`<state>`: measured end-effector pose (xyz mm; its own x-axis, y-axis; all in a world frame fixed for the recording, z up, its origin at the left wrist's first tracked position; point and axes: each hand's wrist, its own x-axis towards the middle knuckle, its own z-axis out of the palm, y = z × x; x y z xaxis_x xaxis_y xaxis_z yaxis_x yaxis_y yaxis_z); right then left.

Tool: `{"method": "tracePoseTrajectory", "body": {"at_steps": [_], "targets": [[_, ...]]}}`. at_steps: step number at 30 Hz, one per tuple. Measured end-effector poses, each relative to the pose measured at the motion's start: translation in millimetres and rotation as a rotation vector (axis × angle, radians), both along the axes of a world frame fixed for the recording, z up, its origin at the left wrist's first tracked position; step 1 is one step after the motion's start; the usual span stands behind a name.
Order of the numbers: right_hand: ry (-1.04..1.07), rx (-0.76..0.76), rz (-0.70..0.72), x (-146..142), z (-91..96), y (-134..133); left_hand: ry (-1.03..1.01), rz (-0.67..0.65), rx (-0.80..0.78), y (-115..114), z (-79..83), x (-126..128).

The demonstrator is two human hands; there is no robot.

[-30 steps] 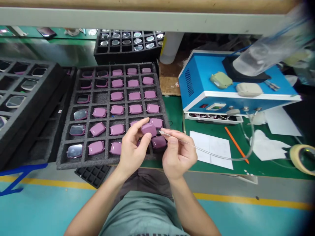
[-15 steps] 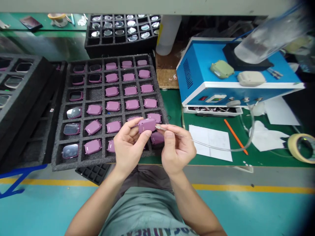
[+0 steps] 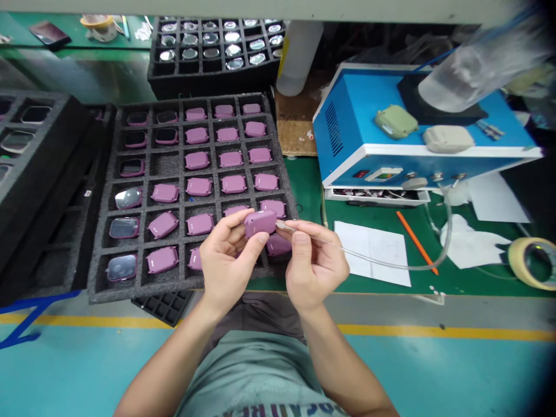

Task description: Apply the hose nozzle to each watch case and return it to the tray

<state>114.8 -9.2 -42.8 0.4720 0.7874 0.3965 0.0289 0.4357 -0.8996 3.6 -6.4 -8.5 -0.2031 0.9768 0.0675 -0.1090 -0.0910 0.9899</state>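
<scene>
The left hand (image 3: 228,260) holds a mauve watch case (image 3: 260,223) in a narrow grip between thumb and fingers, just above the near right part of a dark grey foam tray (image 3: 104,284). The right hand (image 3: 315,266) pinches a thin metal nozzle (image 3: 281,225) in an equally narrow grip between thumb and forefinger. The nozzle's tip sits at the case's right edge, though whether it touches is too small to tell. A clear tube (image 3: 382,265) runs from the nozzle to the right of the foam tray, looping up to the front of a blue benchtop control unit (image 3: 347,139).

The foam tray's compartments hold rows of similar mauve cases (image 3: 198,186), with glass-faced ones (image 3: 121,267) down its left column. To the left of the tray lies a black foam tray of glass-faced pieces (image 3: 35,114). Behind it stands a black tray of round lenses (image 3: 212,46), and a white bottle (image 3: 299,58) stands behind its right corner. To the right of the tray, a green mat (image 3: 308,191) carries a sheet of paper (image 3: 371,252), an orange pencil (image 3: 417,249) and a roll of masking tape (image 3: 523,263). A green case (image 3: 395,121) and a beige case (image 3: 447,139) rest on top of the blue unit.
</scene>
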Motion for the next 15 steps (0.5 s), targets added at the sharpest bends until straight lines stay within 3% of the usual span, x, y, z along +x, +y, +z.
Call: {"method": "tracePoseTrajectory", "body": {"at_steps": [15], "targets": [[0.023, 0.023, 0.009, -0.2, -2.8, 1.0, -0.009, -0.002, 0.023, -1.5, -2.3, 1.1]]}}
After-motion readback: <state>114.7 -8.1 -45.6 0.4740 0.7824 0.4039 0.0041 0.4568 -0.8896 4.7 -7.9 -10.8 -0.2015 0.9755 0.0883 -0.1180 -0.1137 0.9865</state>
